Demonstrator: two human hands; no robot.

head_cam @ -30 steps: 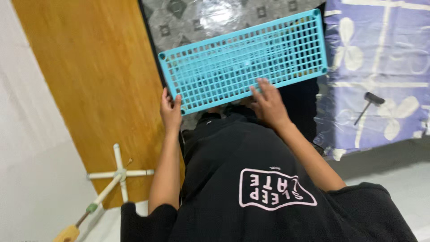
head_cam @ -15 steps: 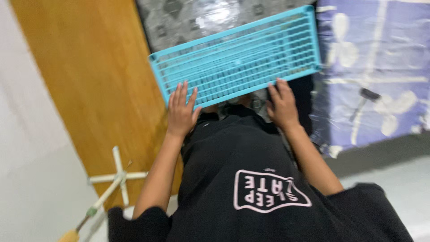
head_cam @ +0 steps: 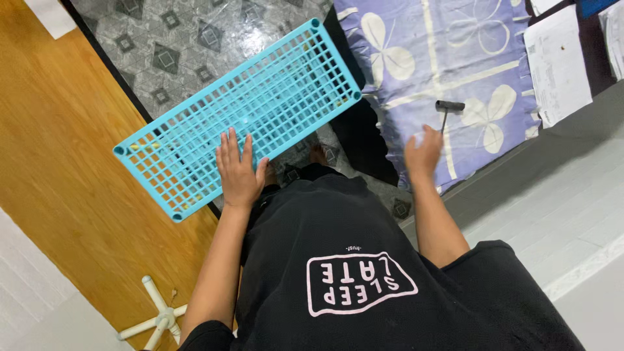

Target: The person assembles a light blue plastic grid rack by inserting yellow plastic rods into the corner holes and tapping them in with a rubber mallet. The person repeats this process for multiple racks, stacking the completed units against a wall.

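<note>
The left hand (head_cam: 238, 170) is laid flat, fingers spread, on the turquoise grid panel (head_cam: 240, 114), which is held tilted above the patterned grey floor (head_cam: 175, 39). The right hand (head_cam: 422, 156) is loosely open and holds nothing, just beside a small black hammer (head_cam: 446, 110) lying on the purple flowered sheet (head_cam: 442, 45). A wooden board (head_cam: 58, 162) is seen at the left.

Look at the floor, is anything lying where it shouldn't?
Yes. A small black hammer lies loose on the purple flowered sheet, an odd place for a tool, just beyond the right hand. The left hand lies flat on the blue plastic grid shelf.
</note>
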